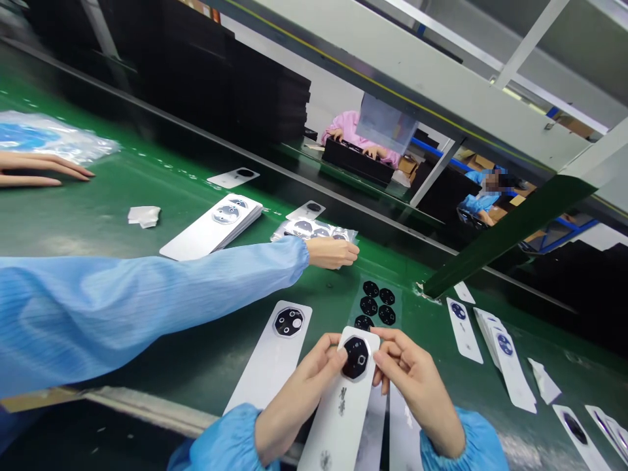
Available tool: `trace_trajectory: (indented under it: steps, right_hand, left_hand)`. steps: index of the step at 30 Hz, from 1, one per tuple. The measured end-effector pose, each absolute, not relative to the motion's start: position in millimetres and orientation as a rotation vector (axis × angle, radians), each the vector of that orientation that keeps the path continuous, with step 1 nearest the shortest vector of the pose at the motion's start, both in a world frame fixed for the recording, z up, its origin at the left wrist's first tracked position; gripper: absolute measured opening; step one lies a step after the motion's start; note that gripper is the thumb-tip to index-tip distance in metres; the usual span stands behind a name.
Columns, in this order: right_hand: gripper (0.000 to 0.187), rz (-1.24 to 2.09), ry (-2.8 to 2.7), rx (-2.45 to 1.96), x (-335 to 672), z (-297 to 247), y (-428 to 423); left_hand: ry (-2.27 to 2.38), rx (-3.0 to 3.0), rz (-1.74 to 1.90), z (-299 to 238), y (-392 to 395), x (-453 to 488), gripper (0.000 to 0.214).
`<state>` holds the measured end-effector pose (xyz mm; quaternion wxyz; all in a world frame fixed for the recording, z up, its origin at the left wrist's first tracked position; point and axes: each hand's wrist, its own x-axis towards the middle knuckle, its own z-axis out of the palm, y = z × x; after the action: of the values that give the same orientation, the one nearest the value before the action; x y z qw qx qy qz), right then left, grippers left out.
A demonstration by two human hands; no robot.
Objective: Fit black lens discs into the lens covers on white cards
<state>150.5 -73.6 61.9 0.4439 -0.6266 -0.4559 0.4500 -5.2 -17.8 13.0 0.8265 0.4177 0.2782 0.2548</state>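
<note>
A long white panel (pixel 343 405), with a black octagonal camera-like piece (pixel 355 357) near its top and dark marks below, is held tilted up in front of me. My left hand (pixel 309 383) grips its left edge, the thumb lying at the black piece's edge. My right hand (pixel 409 366) pinches the upper right edge between thumb and fingers. Just behind lies a clear sheet (pixel 377 297) with several black octagonal stickers, partly hidden by the panel. To the left, another white panel (pixel 272 363) with a black octagon lies flat. More panels lie partly covered below my hands.
A co-worker's blue sleeve (pixel 161 288) crosses from the left, its hand (pixel 333 252) by a plastic-wrapped pack (pixel 314 229). Another hand (pixel 39 169) rests far left. Stacked panels (pixel 210 226) stand behind the sleeve; more panels (pixel 505 356) lie right. A green post (pixel 510 235) rises behind.
</note>
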Motion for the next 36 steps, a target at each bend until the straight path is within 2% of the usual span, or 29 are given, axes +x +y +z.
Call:
trace_trajectory:
  steps: [5, 11, 16, 21, 26, 31, 36]
  right_hand:
    - [0.034, 1.082, -1.175, -1.575, 148.6, 61.2, -77.6]
    - [0.031, 1.056, -1.222, -1.599, 146.5, 65.1, -78.6]
    - [0.030, 1.021, -1.215, -1.640, 146.2, 68.5, -78.0]
    - [0.037, 1.075, -1.120, -1.664, 147.1, 61.4, -76.0]
    - [0.035, 1.087, -1.032, -1.584, 149.1, 53.4, -74.8]
    - [0.035, 1.052, -1.007, -1.603, 147.9, 47.8, -75.5]
    - [0.036, 0.972, -1.178, -1.669, 141.5, 46.9, -81.9]
  left_hand:
    - [0.484, 0.846, 0.506, 16.5, -20.0, -3.2, 0.047]
    - [0.435, 0.787, 0.475, 25.9, -20.9, -5.6, 0.040]
    - [0.432, 0.791, 0.488, 24.3, -18.8, -7.0, 0.043]
    - [0.449, 0.925, 0.531, 17.1, -18.3, -8.2, 0.042]
    - [0.480, 1.141, 0.586, 14.3, -22.0, -10.8, 0.034]
    - [0.503, 1.088, 0.550, 12.8, -21.2, -4.5, 0.032]
    - [0.604, 1.112, 0.550, 18.8, -17.0, 0.5, 0.038]
